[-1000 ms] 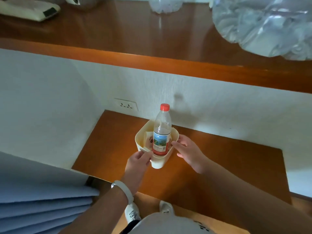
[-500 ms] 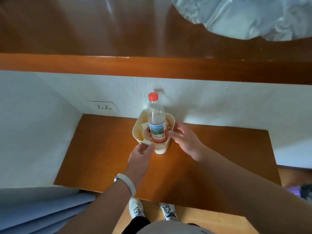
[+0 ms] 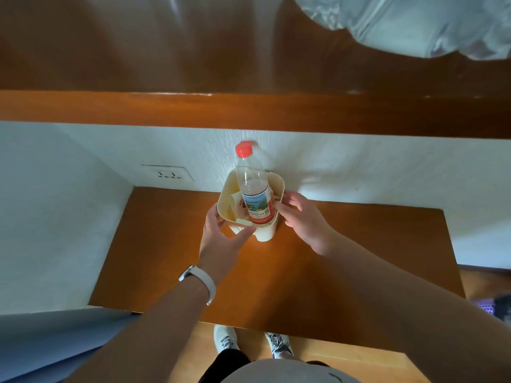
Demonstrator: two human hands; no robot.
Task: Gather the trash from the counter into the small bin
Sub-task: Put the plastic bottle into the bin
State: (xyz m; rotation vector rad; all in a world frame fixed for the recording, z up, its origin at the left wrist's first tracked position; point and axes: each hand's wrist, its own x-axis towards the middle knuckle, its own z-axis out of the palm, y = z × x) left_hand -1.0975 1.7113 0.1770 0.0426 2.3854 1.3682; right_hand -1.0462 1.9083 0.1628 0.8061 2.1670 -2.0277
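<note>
From the head camera, the small bin (image 3: 276, 183) sits on the lower desk (image 3: 171, 244) against the wall, bottle (image 3: 253, 189) upright inside with paper scraps (image 3: 238, 200), so the gathering looks nearly done. The left hand (image 3: 221, 236) cups the bin's near-left rim, fingers loosely curled; the right hand (image 3: 301, 217) touches the right rim, half open. Only a plastic bag (image 3: 414, 23) shows on the upper shelf, and I can't tell if it's trash.

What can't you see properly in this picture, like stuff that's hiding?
Head view only:
- Bottom of the small bin: the bottle and paper scraps cover it.
- Bottle label text: too small to read.
- Crinkled plastic bag on the upper shelf: cut off by the top and right edges.
- Left hand fingertips: behind the bin's wall.
</note>
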